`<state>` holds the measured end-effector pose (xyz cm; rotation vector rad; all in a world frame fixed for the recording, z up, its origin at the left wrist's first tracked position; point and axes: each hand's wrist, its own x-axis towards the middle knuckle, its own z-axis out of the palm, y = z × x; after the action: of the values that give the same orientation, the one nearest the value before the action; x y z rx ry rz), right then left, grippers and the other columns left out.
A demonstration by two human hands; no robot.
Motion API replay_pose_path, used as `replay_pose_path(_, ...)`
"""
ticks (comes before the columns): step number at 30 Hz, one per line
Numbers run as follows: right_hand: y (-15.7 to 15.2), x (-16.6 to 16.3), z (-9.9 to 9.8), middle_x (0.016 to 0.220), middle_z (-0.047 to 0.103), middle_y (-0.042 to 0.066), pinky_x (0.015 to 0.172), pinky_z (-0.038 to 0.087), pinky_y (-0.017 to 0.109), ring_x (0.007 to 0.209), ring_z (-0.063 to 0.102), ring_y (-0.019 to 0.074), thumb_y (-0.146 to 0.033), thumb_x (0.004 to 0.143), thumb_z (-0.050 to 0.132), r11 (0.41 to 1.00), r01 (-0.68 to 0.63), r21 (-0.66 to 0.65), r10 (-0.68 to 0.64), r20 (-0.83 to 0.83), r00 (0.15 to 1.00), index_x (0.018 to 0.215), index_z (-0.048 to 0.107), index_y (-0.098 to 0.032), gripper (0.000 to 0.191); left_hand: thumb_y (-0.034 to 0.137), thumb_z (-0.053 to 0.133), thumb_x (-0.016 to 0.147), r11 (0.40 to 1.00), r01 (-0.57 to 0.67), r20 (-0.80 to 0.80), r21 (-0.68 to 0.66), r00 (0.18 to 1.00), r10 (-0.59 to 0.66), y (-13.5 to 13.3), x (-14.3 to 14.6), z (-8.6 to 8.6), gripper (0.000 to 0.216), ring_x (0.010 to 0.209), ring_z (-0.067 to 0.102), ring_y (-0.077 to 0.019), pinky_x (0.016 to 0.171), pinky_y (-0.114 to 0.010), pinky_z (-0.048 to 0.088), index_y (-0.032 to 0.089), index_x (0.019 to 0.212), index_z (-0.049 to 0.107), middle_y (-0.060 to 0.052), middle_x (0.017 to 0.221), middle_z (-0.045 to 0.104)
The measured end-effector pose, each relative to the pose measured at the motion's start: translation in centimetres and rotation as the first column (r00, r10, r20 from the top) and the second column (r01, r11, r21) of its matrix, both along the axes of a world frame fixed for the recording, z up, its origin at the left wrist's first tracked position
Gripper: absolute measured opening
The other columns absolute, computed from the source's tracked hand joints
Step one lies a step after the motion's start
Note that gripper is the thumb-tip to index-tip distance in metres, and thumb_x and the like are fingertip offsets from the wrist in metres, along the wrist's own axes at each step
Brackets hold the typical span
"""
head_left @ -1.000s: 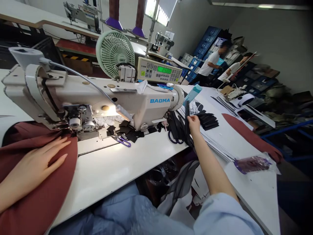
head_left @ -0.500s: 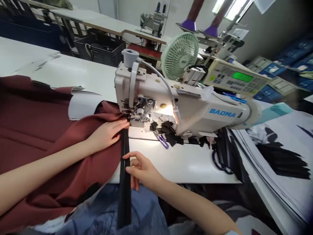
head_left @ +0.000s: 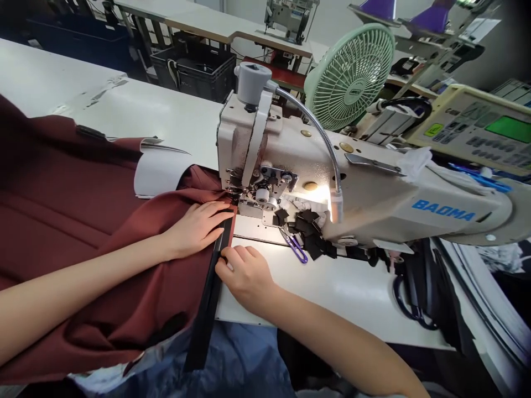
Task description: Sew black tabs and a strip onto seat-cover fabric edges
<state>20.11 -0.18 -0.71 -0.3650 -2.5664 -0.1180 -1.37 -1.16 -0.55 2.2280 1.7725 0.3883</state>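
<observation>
Maroon cloth [head_left: 124,237] spreads over the left of the table and runs up to the sewing machine's [head_left: 274,143] needle area. A long black strip [head_left: 203,326], with a lengthwise line like a zipper's, lies along the cloth's right edge and hangs over the table's front. My left hand [head_left: 199,229] lies flat, fingers stretched, on the cloth and the strip's upper end, just before the presser foot. Lower down, my right hand [head_left: 246,273] is closed, thumb and finger pinching the strip's right edge. The needle and stitch point are hard to make out.
Purple-handled snips [head_left: 297,249] and small black fabric pieces [head_left: 309,229] lie beside the machine bed. Dark-handled scissors [head_left: 409,307] rest farther right. A green fan [head_left: 352,77] and a control panel [head_left: 477,119] stand behind the machine. White paper [head_left: 160,171] lies on the cloth.
My right hand has closed from loosely spread fingers into a pinch on the strip. The strip's lower end has swung left. The camera view has moved closer and shifted.
</observation>
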Motion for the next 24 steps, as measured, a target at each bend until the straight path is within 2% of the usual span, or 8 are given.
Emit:
replay_pose_path(7,0.0,-0.56,-0.15,0.081,0.053,0.004,0.06,0.02,0.028,0.072,0.04,0.0152,-0.004,0.083,0.054,0.998,0.047,0.038,-0.047,0.013,0.999,0.074,0.049,-0.016,0.016,0.035,0.03,0.099,0.998,-0.054,-0.036,-0.039,0.998,0.053,0.04,0.54,0.23,0.047,0.142,0.033,-0.0235,0.114,-0.049,0.036,0.034,0.144,0.043,-0.002,0.154,0.034)
replay_pose_path(15,0.3,-0.59,-0.26,0.086,0.055,0.006,0.062,0.031,0.027,0.074,0.042,0.015,-0.004,0.084,0.052,0.999,0.051,-0.019,-0.051,0.02,0.999,0.075,0.051,-0.015,0.014,0.038,0.027,0.1,0.995,-0.097,-0.07,-0.039,0.993,0.094,0.28,0.76,0.07,0.048,0.138,0.037,-0.0231,0.111,-0.048,0.038,0.036,0.146,0.04,-0.001,0.154,0.036)
replay_pose_path(24,0.53,-0.53,0.02,0.085,0.053,0.007,0.061,0.034,0.027,0.072,0.04,0.0158,-0.005,0.086,0.049,0.999,0.034,-0.027,-0.032,0.051,0.998,0.074,0.051,-0.016,0.016,0.039,0.028,0.1,0.995,-0.09,-0.067,-0.041,0.994,0.087,0.36,0.59,-0.01,0.047,0.138,0.037,-0.0238,0.112,-0.05,0.037,0.037,0.146,0.038,0.0,0.155,0.035)
